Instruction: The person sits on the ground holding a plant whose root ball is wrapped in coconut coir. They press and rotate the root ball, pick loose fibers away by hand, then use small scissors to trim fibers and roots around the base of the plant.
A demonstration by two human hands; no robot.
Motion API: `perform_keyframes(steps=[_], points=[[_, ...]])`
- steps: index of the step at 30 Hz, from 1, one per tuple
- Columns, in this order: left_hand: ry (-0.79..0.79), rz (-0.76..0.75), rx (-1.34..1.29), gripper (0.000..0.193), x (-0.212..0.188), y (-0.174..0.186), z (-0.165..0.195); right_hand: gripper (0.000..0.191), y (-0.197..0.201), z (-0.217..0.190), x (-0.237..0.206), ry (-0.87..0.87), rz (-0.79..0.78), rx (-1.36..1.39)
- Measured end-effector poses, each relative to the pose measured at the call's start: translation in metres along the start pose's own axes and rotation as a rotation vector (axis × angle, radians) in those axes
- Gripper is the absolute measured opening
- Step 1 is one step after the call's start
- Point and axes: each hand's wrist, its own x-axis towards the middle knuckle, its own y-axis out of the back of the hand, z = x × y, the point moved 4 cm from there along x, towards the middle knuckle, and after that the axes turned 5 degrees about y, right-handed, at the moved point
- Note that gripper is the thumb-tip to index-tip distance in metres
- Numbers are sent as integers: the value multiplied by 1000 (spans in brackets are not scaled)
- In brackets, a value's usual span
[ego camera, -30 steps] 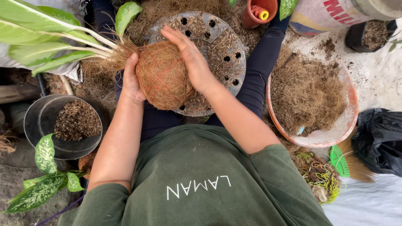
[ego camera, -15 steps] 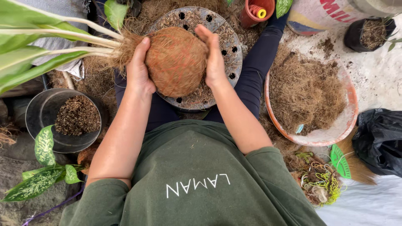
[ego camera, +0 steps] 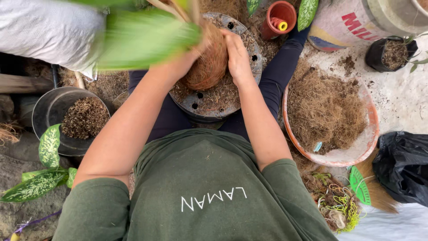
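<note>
Between both palms: fibre-wrapped root ball (ego camera: 209, 64), brown, rounded, clasped from either side. Left hand (ego camera: 185, 62) curls around its left flank, fingers closed on the fibre; right hand (ego camera: 237, 56) presses flat against its right flank. Above the grip: blurred green leaves (ego camera: 147, 38) rising from the ball. Beneath the grip: grey perforated pot (ego camera: 223, 96) strewn with loose fibre. Right of the grip, well apart: orange basin (ego camera: 365, 147) holding coconut fibre. Left of the grip, lower: dark bucket (ego camera: 47, 107) of coarse bark chips. Beyond the right hand: small terracotta pot (ego camera: 276, 22).
</note>
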Motion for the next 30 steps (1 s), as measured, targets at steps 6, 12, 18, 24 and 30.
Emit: perform_keyframes(steps=[6,12,18,24,30], points=[[-260,-73,23,85,8,20,-2,54,-8,3,4,-52,107,157],[-72,-25,-1040,65,13,-2,-37,58,-20,-5,9,57,55,89],[3,0,-985,67,10,-17,-31,47,-28,-11,14,-52,75,322],[62,65,-1260,78,-10,-2,-42,62,-32,-32,12,-63,34,154],[48,429,-1177,65,-75,-40,-57,81,-19,-57,-3,-47,-92,66]])
